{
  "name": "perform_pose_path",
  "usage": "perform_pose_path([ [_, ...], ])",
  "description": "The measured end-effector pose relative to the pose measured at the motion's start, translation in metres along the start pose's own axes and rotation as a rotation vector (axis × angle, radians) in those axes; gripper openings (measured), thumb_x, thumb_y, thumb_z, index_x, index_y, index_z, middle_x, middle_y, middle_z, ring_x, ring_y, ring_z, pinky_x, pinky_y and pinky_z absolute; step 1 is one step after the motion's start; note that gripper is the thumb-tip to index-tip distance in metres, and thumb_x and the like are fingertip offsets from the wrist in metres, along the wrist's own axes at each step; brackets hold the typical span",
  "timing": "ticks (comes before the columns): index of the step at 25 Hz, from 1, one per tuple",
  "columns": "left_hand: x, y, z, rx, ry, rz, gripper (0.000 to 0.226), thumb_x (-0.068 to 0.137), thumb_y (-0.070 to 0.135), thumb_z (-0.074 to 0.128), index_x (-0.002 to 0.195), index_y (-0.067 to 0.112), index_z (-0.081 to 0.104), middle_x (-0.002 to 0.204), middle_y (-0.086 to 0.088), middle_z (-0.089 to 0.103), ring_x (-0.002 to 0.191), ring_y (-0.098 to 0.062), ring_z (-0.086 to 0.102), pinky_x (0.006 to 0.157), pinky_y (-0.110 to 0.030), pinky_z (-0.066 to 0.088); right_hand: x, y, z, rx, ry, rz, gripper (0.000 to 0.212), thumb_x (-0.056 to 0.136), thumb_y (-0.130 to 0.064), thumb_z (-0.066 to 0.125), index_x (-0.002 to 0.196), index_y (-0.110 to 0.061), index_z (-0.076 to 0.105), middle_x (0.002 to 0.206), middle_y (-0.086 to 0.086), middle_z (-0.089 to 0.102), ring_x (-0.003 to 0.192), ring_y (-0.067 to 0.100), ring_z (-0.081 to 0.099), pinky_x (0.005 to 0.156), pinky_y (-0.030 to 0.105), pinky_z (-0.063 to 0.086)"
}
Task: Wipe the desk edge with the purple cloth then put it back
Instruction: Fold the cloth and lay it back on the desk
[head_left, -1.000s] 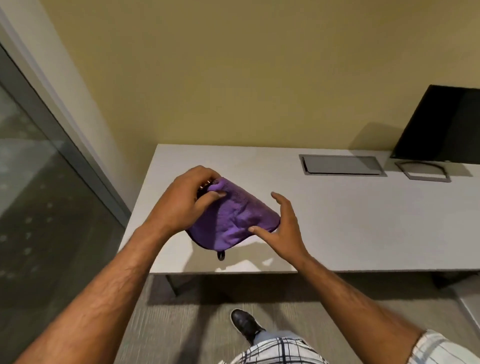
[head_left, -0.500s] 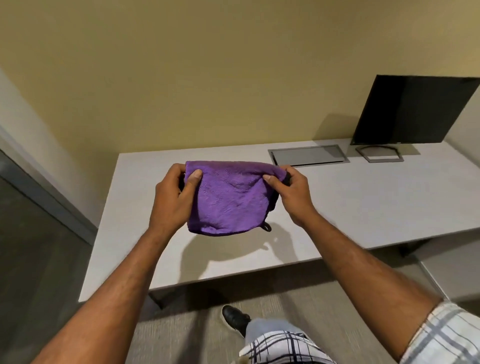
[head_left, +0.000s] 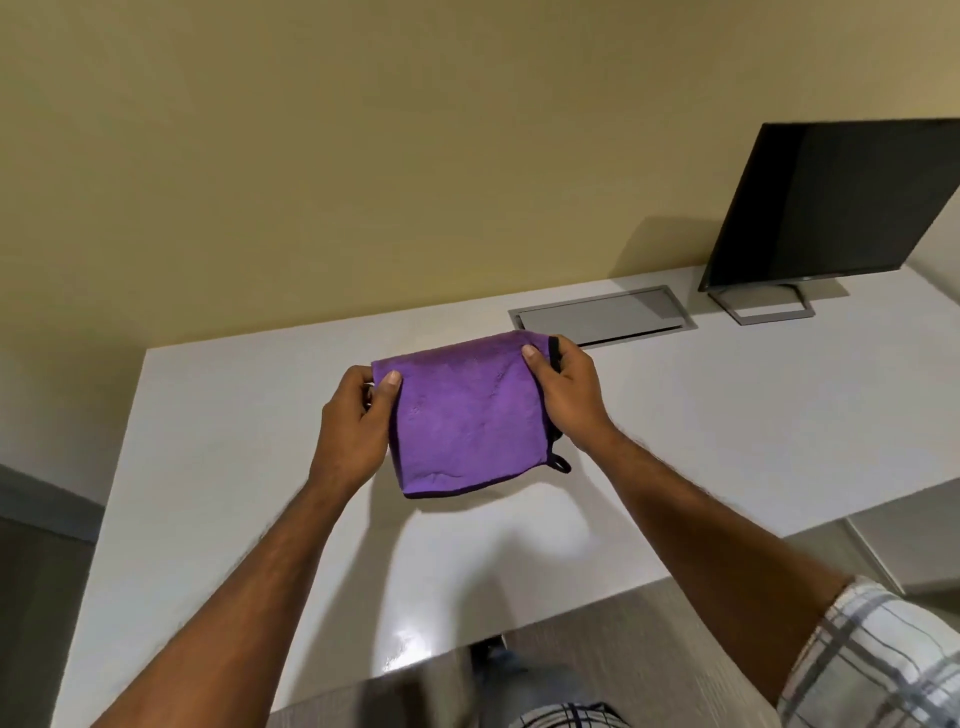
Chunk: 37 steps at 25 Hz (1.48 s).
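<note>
Hands hold one purple cloth (head_left: 467, 415) stretched above the white tabletop (head_left: 727, 415): left hand (head_left: 353, 426) and right hand (head_left: 569, 395) each have fingers pinched shut on an upper corner, the cloth hanging clear of the surface. Wiping looks not yet begun; the next move likely calls for lowering the cloth to the near edge. Also present: one monitor (head_left: 831, 202), one cable hatch (head_left: 602, 314).
</note>
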<state>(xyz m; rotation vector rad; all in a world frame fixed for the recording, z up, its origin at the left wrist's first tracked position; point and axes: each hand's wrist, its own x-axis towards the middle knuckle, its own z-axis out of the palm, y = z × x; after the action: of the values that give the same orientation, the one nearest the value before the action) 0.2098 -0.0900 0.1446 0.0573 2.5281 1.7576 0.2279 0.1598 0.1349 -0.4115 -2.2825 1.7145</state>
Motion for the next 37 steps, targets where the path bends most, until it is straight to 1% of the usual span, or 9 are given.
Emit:
perform_pose_path([
  [6, 0.098, -0.031, 0.052, 0.002, -0.02, -0.124, 0.034, 0.089, 0.057, 0.047, 0.092, 0.023, 0.052, 0.097, -0.022, 0.064, 0.085, -0.038, 0.062, 0.081, -0.06, 0.054, 0.1, 0.043, 0.01, -0.031, -0.017, 0.092, 0.029, 0.097, -0.025, 0.059, 0.1, 0.003, 0.06, 0.092, 0.026, 0.064, 0.081, 0.038, 0.059, 0.074, 0.045, 0.052],
  [9, 0.149, -0.043, 0.073, 0.005, -0.058, -0.173, 0.037, 0.088, 0.057, 0.047, 0.095, 0.021, 0.053, 0.098, -0.022, 0.066, 0.092, -0.041, 0.063, 0.085, -0.061, 0.053, 0.148, 0.062, 0.015, -0.043, -0.029, 0.155, 0.029, 0.097, -0.025, 0.059, 0.093, 0.004, 0.06, 0.079, 0.015, 0.058, 0.071, 0.021, 0.053, 0.069, 0.036, 0.045],
  [17, 0.261, -0.087, 0.124, 0.012, -0.065, -0.321, 0.038, 0.09, 0.049, 0.048, 0.101, 0.013, 0.054, 0.108, -0.023, 0.066, 0.095, -0.039, 0.065, 0.089, -0.058, 0.053, 0.26, 0.123, 0.04, -0.192, -0.063, 0.24, 0.029, 0.095, -0.032, 0.06, 0.105, -0.005, 0.066, 0.1, 0.009, 0.069, 0.093, 0.025, 0.064, 0.084, 0.041, 0.052],
  [22, 0.288, -0.102, 0.145, 0.137, -0.075, -0.374, 0.041, 0.093, 0.029, 0.05, 0.129, 0.01, 0.048, 0.118, -0.012, 0.065, 0.101, -0.03, 0.062, 0.088, -0.036, 0.048, 0.295, 0.148, 0.058, -0.204, -0.074, 0.326, 0.04, 0.09, -0.032, 0.067, 0.123, -0.011, 0.059, 0.116, 0.007, 0.066, 0.108, 0.027, 0.063, 0.096, 0.044, 0.052],
  [24, 0.284, -0.104, 0.151, 0.256, -0.087, -0.316, 0.051, 0.091, 0.024, 0.053, 0.138, 0.011, 0.04, 0.122, -0.007, 0.061, 0.11, -0.029, 0.059, 0.093, -0.036, 0.045, 0.296, 0.154, 0.06, -0.317, -0.106, 0.304, 0.052, 0.088, -0.031, 0.069, 0.133, -0.014, 0.051, 0.126, 0.008, 0.061, 0.118, 0.027, 0.057, 0.101, 0.04, 0.048],
  [28, 0.246, -0.114, 0.164, 0.533, -0.128, -0.076, 0.065, 0.09, 0.029, 0.056, 0.148, 0.013, 0.03, 0.156, -0.017, 0.028, 0.142, -0.036, 0.031, 0.115, -0.046, 0.031, 0.27, 0.16, 0.066, -0.608, -0.184, -0.04, 0.065, 0.088, -0.031, 0.067, 0.144, -0.009, 0.042, 0.15, 0.015, 0.043, 0.14, 0.03, 0.037, 0.117, 0.038, 0.027],
  [30, 0.223, -0.122, 0.171, 0.689, -0.272, 0.03, 0.068, 0.092, 0.036, 0.051, 0.152, 0.017, 0.025, 0.163, -0.016, 0.013, 0.149, -0.034, 0.014, 0.121, -0.046, 0.021, 0.245, 0.168, 0.076, -0.687, -0.307, -0.159, 0.063, 0.092, -0.033, 0.062, 0.146, -0.01, 0.04, 0.157, 0.015, 0.034, 0.146, 0.03, 0.028, 0.121, 0.04, 0.018],
  [33, 0.203, -0.136, 0.174, 0.91, -0.472, 0.047, 0.074, 0.094, 0.05, 0.039, 0.155, 0.023, 0.007, 0.165, -0.011, -0.004, 0.152, -0.034, -0.004, 0.122, -0.052, 0.015, 0.213, 0.187, 0.086, -0.895, -0.523, -0.154, 0.064, 0.099, -0.042, 0.045, 0.154, -0.017, 0.024, 0.166, 0.009, 0.011, 0.153, 0.028, 0.006, 0.123, 0.044, 0.006],
  [37, 0.206, -0.137, 0.173, 1.001, -0.557, 0.006, 0.083, 0.091, 0.062, 0.034, 0.154, 0.025, -0.005, 0.164, -0.009, -0.016, 0.151, -0.032, -0.013, 0.123, -0.054, 0.01, 0.21, 0.191, 0.086, -1.034, -0.611, -0.149, 0.068, 0.101, -0.049, 0.034, 0.157, -0.021, 0.008, 0.167, 0.009, -0.003, 0.153, 0.029, -0.004, 0.122, 0.047, 0.002],
])
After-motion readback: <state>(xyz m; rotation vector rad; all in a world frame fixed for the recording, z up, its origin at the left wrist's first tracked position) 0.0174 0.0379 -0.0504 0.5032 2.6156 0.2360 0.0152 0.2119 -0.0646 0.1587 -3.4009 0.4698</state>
